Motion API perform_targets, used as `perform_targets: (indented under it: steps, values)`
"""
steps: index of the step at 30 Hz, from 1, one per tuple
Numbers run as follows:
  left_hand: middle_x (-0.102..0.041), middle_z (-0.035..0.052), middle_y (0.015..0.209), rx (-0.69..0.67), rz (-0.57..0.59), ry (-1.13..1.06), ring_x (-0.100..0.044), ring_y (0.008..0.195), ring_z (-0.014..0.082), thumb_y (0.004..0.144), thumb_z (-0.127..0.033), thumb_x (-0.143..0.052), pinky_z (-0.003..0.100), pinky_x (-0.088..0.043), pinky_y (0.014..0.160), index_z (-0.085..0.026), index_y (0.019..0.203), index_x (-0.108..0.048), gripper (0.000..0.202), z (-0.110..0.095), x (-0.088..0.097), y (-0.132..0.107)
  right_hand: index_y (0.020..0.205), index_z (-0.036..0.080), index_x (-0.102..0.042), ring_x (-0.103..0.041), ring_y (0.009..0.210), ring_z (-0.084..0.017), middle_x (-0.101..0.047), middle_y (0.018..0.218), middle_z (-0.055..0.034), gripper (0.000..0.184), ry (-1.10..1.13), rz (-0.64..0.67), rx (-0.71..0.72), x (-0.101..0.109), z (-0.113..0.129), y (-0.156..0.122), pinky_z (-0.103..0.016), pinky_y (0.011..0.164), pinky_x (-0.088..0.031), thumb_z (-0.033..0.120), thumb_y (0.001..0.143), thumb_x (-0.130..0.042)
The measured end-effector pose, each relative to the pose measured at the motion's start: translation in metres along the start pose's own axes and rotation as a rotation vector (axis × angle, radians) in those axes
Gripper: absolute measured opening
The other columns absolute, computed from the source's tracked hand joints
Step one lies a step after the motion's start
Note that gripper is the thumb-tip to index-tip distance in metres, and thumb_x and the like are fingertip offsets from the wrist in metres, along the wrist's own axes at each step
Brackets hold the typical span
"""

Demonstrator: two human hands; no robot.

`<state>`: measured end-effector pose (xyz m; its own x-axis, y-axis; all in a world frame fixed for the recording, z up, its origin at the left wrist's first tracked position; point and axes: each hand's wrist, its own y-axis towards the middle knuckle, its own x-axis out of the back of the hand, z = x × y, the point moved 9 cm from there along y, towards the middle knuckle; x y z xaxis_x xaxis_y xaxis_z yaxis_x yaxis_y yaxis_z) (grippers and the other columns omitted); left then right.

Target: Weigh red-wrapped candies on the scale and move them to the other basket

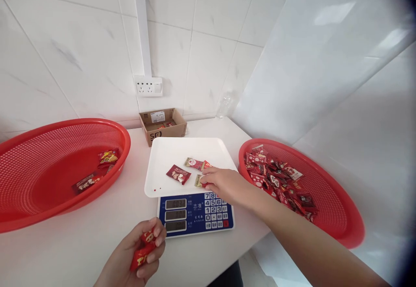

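My right hand [224, 183] rests on the white scale tray [165, 155], its fingers pinched on a small wrapped candy [199, 180]. Two more red candy packets lie on the tray, one [178, 174] at the centre and one [194, 163] just beyond my fingers. My left hand [138, 254] hovers near the front table edge, closed around a red candy packet [143, 248]. Under the tray the blue scale [195, 213] shows its displays and keypad.
A red basket [338, 222] on the right holds several red candy packets. A larger red basket [39, 166] on the left holds a few packets [97, 170]. A small open cardboard box [163, 124] stands by the tiled wall under a power socket [148, 86].
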<state>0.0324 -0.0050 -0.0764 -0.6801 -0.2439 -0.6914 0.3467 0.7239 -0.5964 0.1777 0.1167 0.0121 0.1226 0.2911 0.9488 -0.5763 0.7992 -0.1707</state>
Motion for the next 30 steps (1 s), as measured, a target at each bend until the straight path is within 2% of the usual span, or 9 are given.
perform_targets:
  steps: [3,6,10,15,19,22,25,28,30]
  values:
    - [-0.044,-0.0057,0.057,-0.006,-0.011,0.023,-0.023,0.043,0.0023,0.060,-0.039,-0.079,0.014,-0.015,0.034,-0.016,0.057,-0.054,0.034,-0.001,-0.002,0.000,0.109,0.025,-0.067,-0.061,0.102,-0.023,-0.058,0.126,-0.0057,0.029,0.092,-0.100,-0.028,0.015,0.004,-0.013,-0.037,0.084,-0.046,0.018,0.088,-0.047]
    - [-0.044,-0.0055,0.058,-0.006,-0.002,0.097,-0.025,0.044,0.0025,0.065,-0.048,-0.074,0.015,-0.014,0.036,-0.017,0.061,-0.053,0.038,0.002,-0.008,-0.002,0.112,0.024,-0.065,-0.062,0.100,-0.020,-0.067,0.111,-0.0045,0.028,0.293,-0.136,0.030,0.023,0.029,-0.032,-0.033,0.086,-0.045,0.024,0.088,-0.052]
    - [-0.045,-0.0061,0.060,0.017,0.147,0.365,-0.024,0.043,0.0018,0.072,-0.060,-0.063,0.018,-0.008,0.038,-0.019,0.073,-0.051,0.043,0.018,-0.026,-0.004,0.111,0.025,-0.065,-0.065,0.086,-0.017,-0.072,0.094,-0.0016,0.028,0.455,-0.011,0.196,-0.003,0.080,-0.051,-0.025,0.077,-0.046,0.030,0.084,-0.060]
    - [-0.032,-0.0125,0.047,-0.006,0.423,0.625,-0.020,0.038,0.0028,0.069,-0.063,-0.064,0.021,-0.008,0.040,-0.022,0.086,-0.045,0.049,0.037,-0.047,-0.002,0.092,0.021,-0.070,-0.064,0.083,-0.011,-0.071,0.093,-0.0011,0.020,0.627,0.006,0.311,-0.038,0.107,-0.058,-0.018,0.071,-0.045,0.011,0.082,-0.056]
    - [-0.035,-0.0120,0.050,-0.006,0.452,0.624,-0.021,0.037,0.0023,0.069,-0.067,-0.060,0.021,-0.008,0.039,-0.022,0.087,-0.044,0.051,0.040,-0.052,0.000,0.084,0.021,-0.070,-0.063,0.077,-0.010,-0.070,0.084,0.0008,0.017,0.710,-0.032,0.232,-0.043,0.094,-0.061,-0.017,0.067,-0.045,0.011,0.081,-0.058]
    - [-0.045,-0.0087,0.059,0.005,0.332,0.552,-0.021,0.037,0.0010,0.072,-0.064,-0.060,0.020,-0.006,0.037,-0.023,0.085,-0.045,0.046,0.035,-0.048,0.001,0.083,0.022,-0.070,-0.062,0.072,-0.011,-0.069,0.079,0.0007,0.012,0.770,-0.136,0.057,-0.032,0.063,-0.059,-0.020,0.065,-0.046,0.024,0.084,-0.058]
    - [-0.052,-0.0067,0.066,0.014,0.175,0.476,-0.024,0.039,0.0009,0.071,-0.061,-0.063,0.019,-0.005,0.037,-0.023,0.087,-0.048,0.044,0.029,-0.039,0.001,0.089,0.023,-0.068,-0.062,0.067,-0.013,-0.070,0.081,-0.0002,0.022,0.805,-0.339,-0.158,-0.015,0.021,-0.056,-0.022,0.059,-0.047,0.036,0.088,-0.051]
    - [-0.052,-0.0059,0.063,0.033,0.108,0.428,-0.025,0.040,0.0012,0.069,-0.059,-0.066,0.018,-0.006,0.037,-0.021,0.084,-0.053,0.043,0.028,-0.032,0.001,0.101,0.025,-0.067,-0.064,0.086,-0.017,-0.071,0.099,-0.0028,0.023,0.682,-0.549,-0.219,0.005,-0.002,-0.053,-0.029,0.074,-0.050,0.034,0.089,-0.049]
    - [-0.052,-0.0050,0.063,0.041,0.087,0.412,-0.025,0.041,0.0016,0.069,-0.058,-0.067,0.019,-0.006,0.038,-0.021,0.081,-0.054,0.041,0.028,-0.029,0.002,0.107,0.026,-0.065,-0.061,0.100,-0.019,-0.067,0.112,-0.0041,0.026,0.611,-0.597,-0.189,0.010,-0.004,-0.051,-0.033,0.085,-0.048,0.030,0.088,-0.049]
